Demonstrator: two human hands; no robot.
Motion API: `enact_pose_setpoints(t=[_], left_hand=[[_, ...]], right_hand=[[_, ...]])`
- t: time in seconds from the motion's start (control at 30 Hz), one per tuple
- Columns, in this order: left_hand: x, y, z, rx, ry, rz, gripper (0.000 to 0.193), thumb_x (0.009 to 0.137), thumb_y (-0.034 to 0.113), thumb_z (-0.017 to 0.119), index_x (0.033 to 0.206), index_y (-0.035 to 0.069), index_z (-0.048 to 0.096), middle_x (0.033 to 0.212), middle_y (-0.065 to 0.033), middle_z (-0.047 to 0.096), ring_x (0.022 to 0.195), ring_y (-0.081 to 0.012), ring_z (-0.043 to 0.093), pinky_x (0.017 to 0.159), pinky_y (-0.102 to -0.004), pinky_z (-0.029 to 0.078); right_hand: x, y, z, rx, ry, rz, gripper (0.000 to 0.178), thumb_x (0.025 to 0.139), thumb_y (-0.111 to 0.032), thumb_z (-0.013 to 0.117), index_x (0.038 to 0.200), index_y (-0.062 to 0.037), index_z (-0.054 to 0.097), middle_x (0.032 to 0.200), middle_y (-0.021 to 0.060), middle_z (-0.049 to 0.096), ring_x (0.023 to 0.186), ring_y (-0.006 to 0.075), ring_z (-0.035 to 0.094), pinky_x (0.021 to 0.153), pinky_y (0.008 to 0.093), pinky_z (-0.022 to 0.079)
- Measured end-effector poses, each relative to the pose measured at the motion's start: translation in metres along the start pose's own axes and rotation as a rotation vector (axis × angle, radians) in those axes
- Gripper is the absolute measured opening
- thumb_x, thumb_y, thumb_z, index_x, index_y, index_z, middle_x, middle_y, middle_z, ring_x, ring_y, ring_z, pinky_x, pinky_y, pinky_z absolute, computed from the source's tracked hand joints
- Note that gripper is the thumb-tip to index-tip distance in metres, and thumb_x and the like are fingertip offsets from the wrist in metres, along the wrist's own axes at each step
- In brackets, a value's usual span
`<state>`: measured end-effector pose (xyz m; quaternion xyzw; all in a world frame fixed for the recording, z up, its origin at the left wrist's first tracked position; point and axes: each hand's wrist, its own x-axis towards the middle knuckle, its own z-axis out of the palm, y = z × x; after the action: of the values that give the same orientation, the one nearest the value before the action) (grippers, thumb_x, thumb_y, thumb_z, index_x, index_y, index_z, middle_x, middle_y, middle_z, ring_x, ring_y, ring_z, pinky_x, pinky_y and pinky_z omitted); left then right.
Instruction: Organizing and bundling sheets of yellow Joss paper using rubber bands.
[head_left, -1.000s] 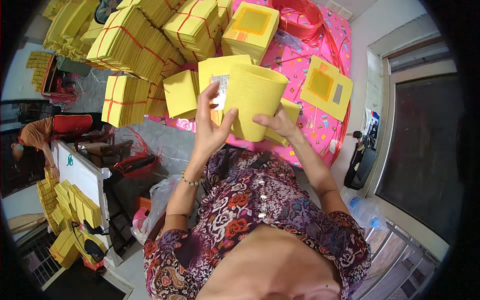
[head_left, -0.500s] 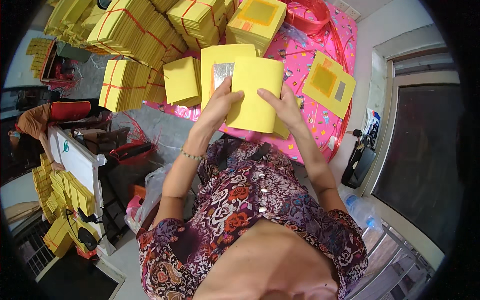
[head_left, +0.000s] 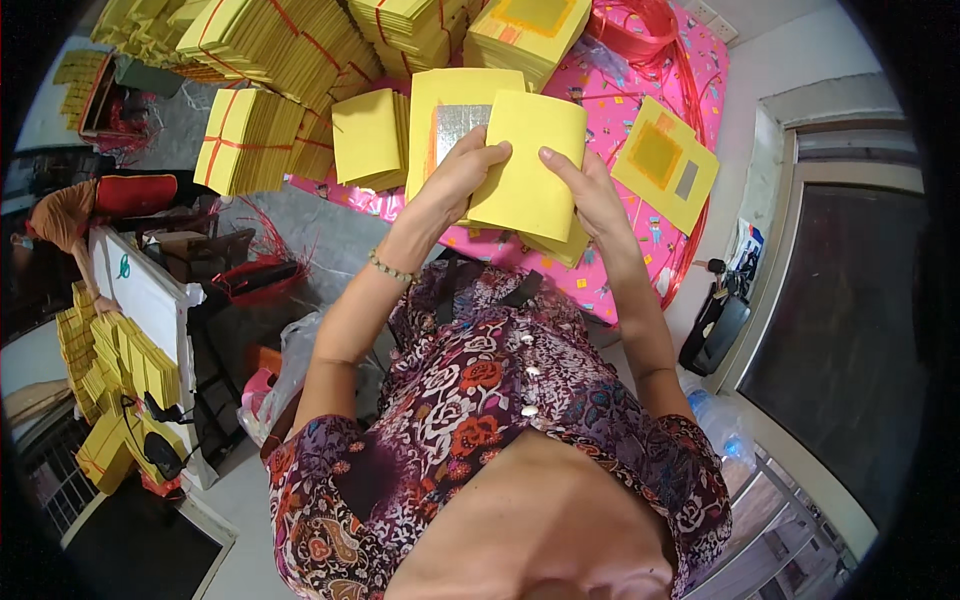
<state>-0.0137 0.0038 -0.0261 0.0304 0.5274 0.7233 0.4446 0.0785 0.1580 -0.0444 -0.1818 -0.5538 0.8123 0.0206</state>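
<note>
Bent sheet (head_left: 530, 165) in a two-thumb pinch; looks like the folding step

On my feed, the left hand (head_left: 465, 175) has the sheet by its left edge, thumb on the front face, fingers behind and partly hidden. The right hand (head_left: 595, 195) mirrors it at the right edge, thumb on the face, fingers wrapped behind. Both part closed, neither spread. The sheet is yellow, rounded along its right side, held over the near part of the pink tabletop (head_left: 605, 115). Behind it is an under-sheet (head_left: 465, 85) with a silver patch (head_left: 463, 132), partly covered.

Logging the step as shaping or squaring a fold; that's my call, no sharp crease shows. From this grip I'd say the next move calls for level edges and even thumb pressure, without snagging the under-sheet. Off left, a loose stack (head_left: 368, 140) stands beside a tied bundle (head_left: 240, 140). Off right, a card (head_left: 690, 150) lies flat, apart from both hands.
</note>
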Motion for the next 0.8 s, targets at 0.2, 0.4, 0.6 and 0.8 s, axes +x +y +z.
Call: enact_pose_setpoints(t=[0.2, 0.4, 0.6, 0.8], left_hand=[[0.006, 0.0, -0.004, 0.033, -0.013, -0.046, 0.035, 0.094, 0.012, 0.048, 0.124, -0.005, 0.043, 0.113, -0.0153, 0.059, 0.099, -0.0201, 0.061, 0.083, -0.0314, 0.052], [0.005, 0.0, 0.0, 0.062, -0.049, -0.021, 0.038, 0.094, 0.012, 0.049, 0.129, -0.003, 0.041, 0.117, -0.013, 0.058, 0.103, -0.0184, 0.06, 0.087, -0.0308, 0.05], [-0.009, -0.018, 0.007, 0.145, -0.032, 0.341, 0.038, 0.094, 0.008, 0.048, 0.129, -0.002, 0.04, 0.121, -0.0112, 0.054, 0.112, -0.0158, 0.05, 0.095, -0.0302, 0.041], [-0.026, -0.024, 0.013, 0.265, -0.078, 0.545, 0.046, 0.097, 0.009, 0.045, 0.138, 0.0, 0.029, 0.131, -0.0107, 0.046, 0.122, -0.0161, 0.042, 0.102, -0.0295, 0.034]], right_hand=[[0.001, -0.002, -0.002, 0.012, 0.005, 0.065, 0.037, 0.091, -0.018, 0.061, 0.121, 0.0022, 0.053, 0.109, 0.0088, 0.063, 0.094, 0.015, 0.063, 0.08, 0.0281, 0.052], [-0.002, -0.006, 0.001, -0.014, 0.027, 0.032, 0.038, 0.09, -0.016, 0.062, 0.122, 0.0018, 0.051, 0.11, 0.0084, 0.062, 0.097, 0.0143, 0.061, 0.083, 0.0282, 0.051], [-0.011, -0.007, 0.003, -0.243, 0.029, -0.221, 0.041, 0.088, -0.011, 0.064, 0.123, 0.0022, 0.047, 0.11, 0.0084, 0.061, 0.098, 0.0134, 0.059, 0.084, 0.0276, 0.049], [-0.03, -0.012, 0.007, -0.224, 0.037, -0.274, 0.041, 0.088, -0.01, 0.065, 0.123, 0.0009, 0.047, 0.11, 0.008, 0.061, 0.098, 0.0133, 0.06, 0.083, 0.0281, 0.05]])
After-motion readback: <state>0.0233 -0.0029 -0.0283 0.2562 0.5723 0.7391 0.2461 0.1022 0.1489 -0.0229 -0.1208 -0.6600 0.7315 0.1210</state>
